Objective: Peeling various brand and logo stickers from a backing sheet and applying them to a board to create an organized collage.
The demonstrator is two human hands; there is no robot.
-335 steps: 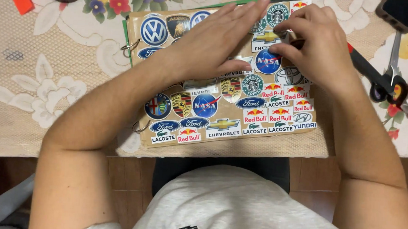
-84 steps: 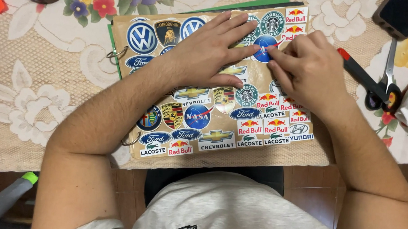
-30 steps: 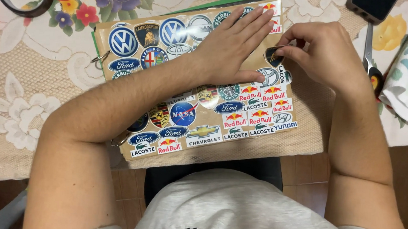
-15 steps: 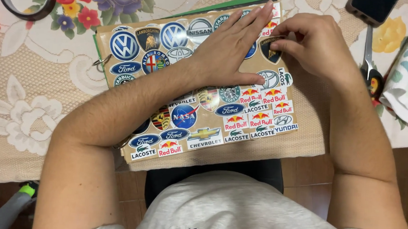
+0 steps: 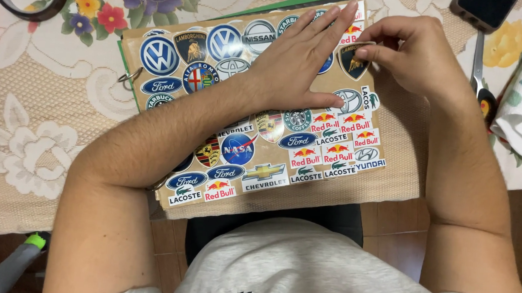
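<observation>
On cardboard sheet (image 5: 392, 172) | left hand (image 5: 296, 64) spread flat | right hand (image 5: 411, 56) pinching shield sticker (image 5: 351, 60)

You have a brown cardboard sheet (image 5: 392, 172), crowded with colourful logo stickers, lying slightly tilted on the floral tablecloth, and a black shield-shaped sticker (image 5: 351, 59) with a gold edge near its top right.

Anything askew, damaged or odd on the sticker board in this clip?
Nothing looks damaged or spilled. The brown board lies tilted across the table edge, its near corner overhanging. One dark shield sticker sits pinched by the right hand, while the left hand lies flat on the board.
</observation>
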